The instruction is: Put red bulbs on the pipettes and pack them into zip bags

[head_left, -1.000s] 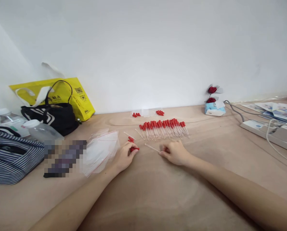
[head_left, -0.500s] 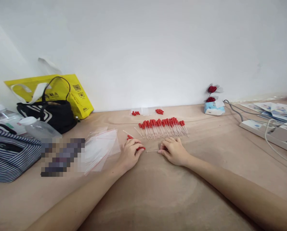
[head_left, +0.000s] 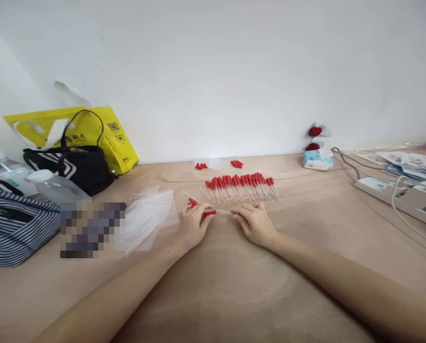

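Left hand: the left hand point(head_left: 193, 225) pinches a red bulb point(head_left: 209, 214) between thumb and fingers, low over the wooden surface point(head_left: 216, 295).
Right hand: the right hand point(head_left: 256, 224) pinches a slender clear tube point(head_left: 223, 212) by one end; the other end meets the bulb or lies just beside it – which, cannot be told.
Beside the left hand: loose red bulbs point(head_left: 192, 203), partly hidden by the fingers, and two bare tubes, a left one point(head_left: 189, 196) and a right one point(head_left: 205, 195).
Beyond both hands: a close-set row of red-topped tubes point(head_left: 239, 186), bulbs toward the wall point(head_left: 216, 71).
Along the wall: a left bulb cluster point(head_left: 200, 166) and a right bulb cluster point(head_left: 236, 164), by thin see-through plastic.
Left of the hands: flat, overlapping zip bags point(head_left: 150, 216) with red seams, near the forearm; then a pixelated item point(head_left: 93, 231).
Far left: a striped cloth bag point(head_left: 20, 238), two translucent bottles point(head_left: 57, 186), a soft black bag point(head_left: 82, 174) and a glossy yellow bag point(head_left: 118, 143).
Right side: dark red roses point(head_left: 315, 131) over a blue-white tissue pack point(head_left: 318, 160); a boxy white power strip point(head_left: 377, 189) – cables curving about it – and glossy leaflets point(head_left: 409, 162).
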The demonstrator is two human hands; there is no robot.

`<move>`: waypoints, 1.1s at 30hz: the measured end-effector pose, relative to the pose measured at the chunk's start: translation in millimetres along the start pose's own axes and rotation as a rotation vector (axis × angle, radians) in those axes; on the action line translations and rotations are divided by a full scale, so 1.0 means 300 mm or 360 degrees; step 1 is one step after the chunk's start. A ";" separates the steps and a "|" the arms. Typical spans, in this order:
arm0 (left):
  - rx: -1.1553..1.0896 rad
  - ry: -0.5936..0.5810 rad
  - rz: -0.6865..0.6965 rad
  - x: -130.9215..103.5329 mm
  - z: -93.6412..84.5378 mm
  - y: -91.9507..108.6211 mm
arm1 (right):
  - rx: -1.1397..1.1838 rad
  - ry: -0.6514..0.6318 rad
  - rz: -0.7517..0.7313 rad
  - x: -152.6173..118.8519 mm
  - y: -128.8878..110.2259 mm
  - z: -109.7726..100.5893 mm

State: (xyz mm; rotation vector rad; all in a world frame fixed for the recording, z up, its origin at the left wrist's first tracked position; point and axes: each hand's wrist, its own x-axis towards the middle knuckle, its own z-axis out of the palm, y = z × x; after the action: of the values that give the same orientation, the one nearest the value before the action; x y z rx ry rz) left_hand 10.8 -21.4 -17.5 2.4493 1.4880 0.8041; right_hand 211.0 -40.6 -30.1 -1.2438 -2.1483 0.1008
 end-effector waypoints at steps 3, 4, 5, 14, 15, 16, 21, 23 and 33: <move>0.0023 0.0029 0.0021 0.003 0.003 0.002 | -0.0025 -0.0028 -0.0084 0.000 -0.016 0.007; 0.0032 0.0037 0.0031 0.003 0.002 0.003 | -0.0028 -0.0035 -0.0123 -0.001 -0.019 0.008; 0.0035 0.0045 0.0037 0.003 0.001 0.005 | -0.0030 -0.0036 -0.0152 -0.002 -0.022 0.010; -0.0010 0.0072 -0.0054 0.006 -0.010 -0.002 | -0.0010 0.0200 -0.0010 -0.003 -0.008 0.018; -0.0002 0.0068 -0.0038 0.005 -0.009 -0.001 | -0.0006 0.0183 -0.0026 -0.003 -0.013 0.018; 0.0002 0.0069 -0.0022 0.005 -0.008 -0.001 | -0.0003 0.0161 -0.0041 -0.003 -0.018 0.017; -0.0024 0.0112 0.0018 0.001 0.002 -0.007 | 0.0048 0.0064 -0.0087 -0.004 -0.038 0.019; -0.0038 0.0127 0.0017 0.000 0.005 -0.012 | 0.0090 0.0035 -0.0119 -0.003 -0.035 0.022; 0.0025 0.0097 0.0313 -0.017 -0.003 -0.003 | -0.0145 -0.0043 -0.0367 0.007 0.012 -0.007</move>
State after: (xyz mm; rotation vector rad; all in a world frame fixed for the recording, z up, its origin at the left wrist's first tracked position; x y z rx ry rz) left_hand 7.9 -25.7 -18.9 2.6358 1.2909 0.9126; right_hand 214.1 -37.3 -28.8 -1.0396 -2.3255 -0.0792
